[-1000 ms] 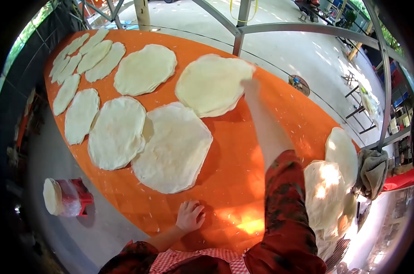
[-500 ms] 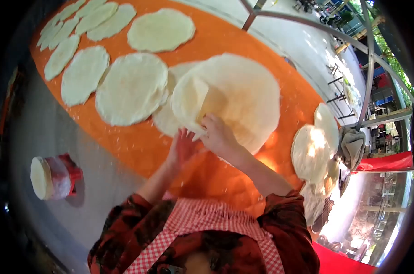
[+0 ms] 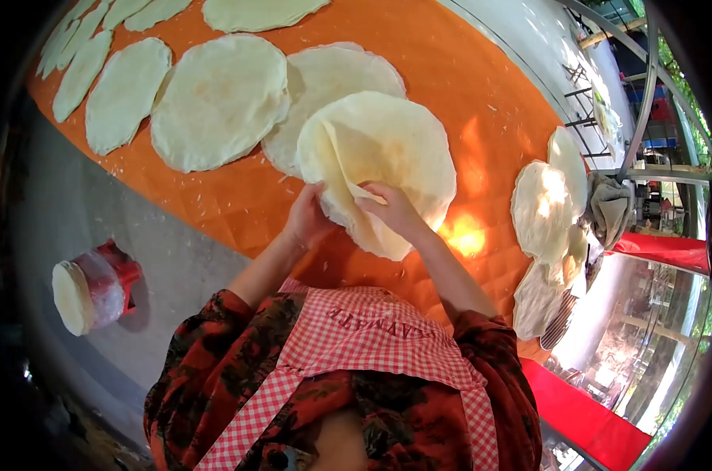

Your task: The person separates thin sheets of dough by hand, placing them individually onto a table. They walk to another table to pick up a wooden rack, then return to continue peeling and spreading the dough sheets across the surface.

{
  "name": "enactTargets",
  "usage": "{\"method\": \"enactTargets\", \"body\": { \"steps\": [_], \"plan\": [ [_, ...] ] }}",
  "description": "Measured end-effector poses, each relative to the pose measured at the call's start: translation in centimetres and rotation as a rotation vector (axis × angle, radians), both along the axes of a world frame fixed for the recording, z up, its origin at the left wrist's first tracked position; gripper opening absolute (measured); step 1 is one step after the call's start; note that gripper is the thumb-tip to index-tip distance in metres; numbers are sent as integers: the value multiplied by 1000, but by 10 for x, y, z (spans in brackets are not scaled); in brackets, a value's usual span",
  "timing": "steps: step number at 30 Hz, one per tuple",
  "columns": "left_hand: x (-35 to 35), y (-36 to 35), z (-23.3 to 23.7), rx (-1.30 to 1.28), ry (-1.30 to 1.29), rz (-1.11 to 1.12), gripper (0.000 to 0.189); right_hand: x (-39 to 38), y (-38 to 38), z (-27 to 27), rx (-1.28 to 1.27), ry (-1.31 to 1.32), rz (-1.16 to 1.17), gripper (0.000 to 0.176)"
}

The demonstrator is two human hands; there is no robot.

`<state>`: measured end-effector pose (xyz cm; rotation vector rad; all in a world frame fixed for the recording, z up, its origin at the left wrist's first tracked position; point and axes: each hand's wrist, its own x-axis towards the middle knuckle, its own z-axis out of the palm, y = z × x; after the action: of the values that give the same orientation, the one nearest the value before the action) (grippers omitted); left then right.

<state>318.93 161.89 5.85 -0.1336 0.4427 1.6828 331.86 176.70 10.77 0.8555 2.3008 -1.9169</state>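
Observation:
A large round thin flatbread (image 3: 407, 141), pale with faint brown patches, is held above the table, a layer on its left side folded up into a ridge. My left hand (image 3: 310, 217) grips its lower left edge, with some fingers hidden behind the bread. On the near side, my right hand (image 3: 393, 210) is closed on the lifted layer, thumb and fingers pinching it. Just behind lies another flatbread (image 3: 332, 82), partly covered by the held one. To its left is a further round flatbread (image 3: 221, 102).
Several more flatbreads (image 3: 128, 94) are spread along the left of the orange-covered table (image 3: 481, 102). Others (image 3: 543, 212) overlap at the right edge beside a grey cloth (image 3: 609, 206). A stack of rounds (image 3: 73, 298) sits on a red stool (image 3: 118, 275) at lower left.
The held flatbread has come up off the table and closer to me, uncovering more of the one behind. My left hand has moved onto its edge. The view has shifted.

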Motion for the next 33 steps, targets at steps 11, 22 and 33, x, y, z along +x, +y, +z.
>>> {"method": "enactTargets", "body": {
  "steps": [11,22,33],
  "plan": [
    [17,12,20,-192,147,6,51,0,-5,19,350,-25,192,48],
    [23,5,-5,-340,429,-47,45,7,-14,29,143,17,-45,22],
    [2,-39,-32,-458,489,152,55,103,311,133,527,405,-435,21]
  ]
}}
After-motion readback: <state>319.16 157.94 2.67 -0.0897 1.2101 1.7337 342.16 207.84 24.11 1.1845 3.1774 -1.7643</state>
